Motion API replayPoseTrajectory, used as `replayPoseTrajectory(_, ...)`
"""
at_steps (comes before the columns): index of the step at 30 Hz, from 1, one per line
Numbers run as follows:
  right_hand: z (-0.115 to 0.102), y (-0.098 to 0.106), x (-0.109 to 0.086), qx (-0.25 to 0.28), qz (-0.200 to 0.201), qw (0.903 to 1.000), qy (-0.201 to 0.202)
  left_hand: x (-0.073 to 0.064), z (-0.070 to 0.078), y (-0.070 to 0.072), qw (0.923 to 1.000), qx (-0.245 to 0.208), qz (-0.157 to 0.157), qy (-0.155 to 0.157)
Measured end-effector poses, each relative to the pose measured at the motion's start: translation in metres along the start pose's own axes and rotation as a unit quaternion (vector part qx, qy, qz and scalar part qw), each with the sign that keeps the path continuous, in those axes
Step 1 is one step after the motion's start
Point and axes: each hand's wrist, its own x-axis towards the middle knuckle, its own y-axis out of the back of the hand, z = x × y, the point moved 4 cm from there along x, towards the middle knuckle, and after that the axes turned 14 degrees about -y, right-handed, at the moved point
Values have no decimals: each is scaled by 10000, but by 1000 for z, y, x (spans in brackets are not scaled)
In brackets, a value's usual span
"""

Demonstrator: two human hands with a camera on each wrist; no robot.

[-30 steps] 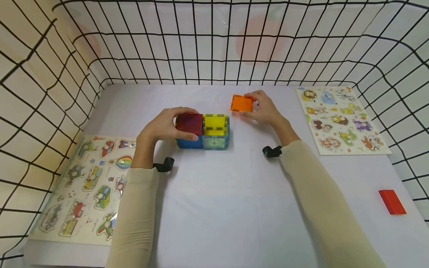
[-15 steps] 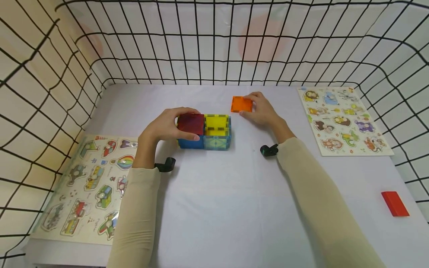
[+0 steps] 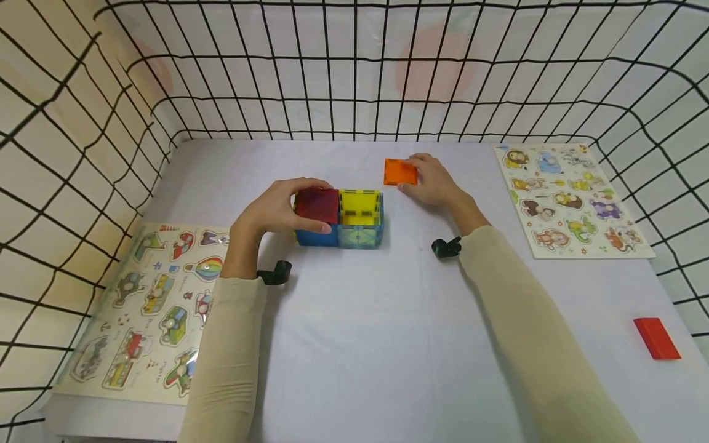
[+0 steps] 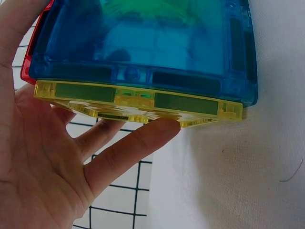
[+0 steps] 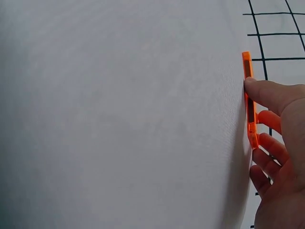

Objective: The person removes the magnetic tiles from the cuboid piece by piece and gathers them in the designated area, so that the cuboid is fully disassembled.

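Note:
In the head view a two-cell box of magnetic tiles (image 3: 360, 236) stands left of centre, with blue and pale-blue front walls. A dark red tile (image 3: 321, 204) tops its left half; the right half is open above, showing yellow inside. My left hand (image 3: 281, 206) grips the left half, thumb across the front and fingers at the back. In the left wrist view one finger touches the yellow side tile (image 4: 138, 101) below the blue wall (image 4: 162, 52). Beyond the box to the right, my right hand (image 3: 437, 181) pinches an orange magnetic tile (image 3: 397, 172) by its right side, close over the tabletop.
A vehicle puzzle board (image 3: 133, 314) lies at left, partly under the left sleeve. At back right is an animal puzzle board (image 3: 570, 203). A red block (image 3: 657, 338) lies near the right edge. Black wire mesh (image 3: 354, 74) fences the back and sides.
The orange tile has come down slightly and lies flatter in the right hand's pinch. My left hand keeps its hold on the box. The whole head view has shifted a little.

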Motion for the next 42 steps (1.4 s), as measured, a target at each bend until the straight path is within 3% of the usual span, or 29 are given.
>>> replayPoseTrajectory(13,-1,0,0,-46,-43,10000,68,0,2,0,10000,-27,-21,53)
replayPoseTrajectory(19,-4,3,-8,301,-40,9995,105,0,4,0,10000,2,-70,-6)
replayPoseTrajectory(34,-14,16,-62,1087,262,9927,447,1,3,0,9999,20,14,-107)
replayPoseTrajectory(42,-25,14,-90,1539,133,9857,672,2,3,0,9998,-61,157,-119)
